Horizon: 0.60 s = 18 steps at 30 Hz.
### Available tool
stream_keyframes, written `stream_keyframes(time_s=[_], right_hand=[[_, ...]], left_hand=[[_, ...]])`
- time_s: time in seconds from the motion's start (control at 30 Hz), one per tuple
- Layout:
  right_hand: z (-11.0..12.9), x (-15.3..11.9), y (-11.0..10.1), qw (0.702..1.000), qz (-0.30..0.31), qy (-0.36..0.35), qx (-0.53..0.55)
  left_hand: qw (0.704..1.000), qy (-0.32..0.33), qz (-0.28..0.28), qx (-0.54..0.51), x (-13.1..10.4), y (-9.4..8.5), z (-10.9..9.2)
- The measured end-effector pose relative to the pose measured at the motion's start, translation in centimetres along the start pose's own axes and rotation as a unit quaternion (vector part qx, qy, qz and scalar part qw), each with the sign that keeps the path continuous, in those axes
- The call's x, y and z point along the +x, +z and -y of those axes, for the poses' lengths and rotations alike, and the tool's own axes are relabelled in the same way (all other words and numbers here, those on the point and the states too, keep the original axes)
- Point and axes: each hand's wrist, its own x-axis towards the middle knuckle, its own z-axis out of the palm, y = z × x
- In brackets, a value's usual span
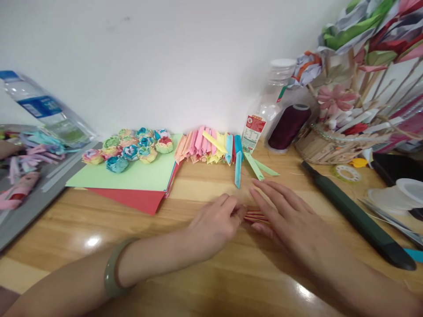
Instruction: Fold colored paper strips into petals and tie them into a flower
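A small bundle of reddish folded paper strips (256,215) lies on the wooden table (198,273) between my hands. My left hand (220,222), with a green bangle on its wrist, pinches the bundle's left end. Over its right end is my right hand (284,213), fingers stretched and slightly apart, the thumb beside the strips. Just beyond my hands are a blue folded strip (238,169) and a pair of green folded strips (256,167). Behind them stands a row of folded strips (205,145) in orange, pink, yellow and blue.
Paper flowers (130,147) sit on green sheets (122,178) at the left. A water bottle (49,108) leans at the far left. Along the right are a clear bottle (264,112), a dark thread spool (289,127), a flower basket (333,145), a dark green tool (357,211) and scissors (393,222).
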Motion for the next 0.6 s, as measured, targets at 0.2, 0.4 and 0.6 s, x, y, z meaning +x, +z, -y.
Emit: stream_keyframes(time_s=[0.2, 0.4, 0.6], right_hand=[[0.1, 0.8, -1.3, 0.999, -0.009, 0.001, 0.039], [-0.1, 0.9, -0.7, 0.997, 0.024, -0.006, 0.071], [0.0, 1.5, -1.7, 0.995, 0.055, -0.020, 0.078]], left_hand=[[0.999, 0.034, -0.030, -0.020, 0.1, 0.3, 0.5], [0.996, 0.059, -0.068, -0.006, 0.0, 0.8, 1.0], [0.983, 0.143, -0.086, 0.075, 0.1, 1.2, 1.8]])
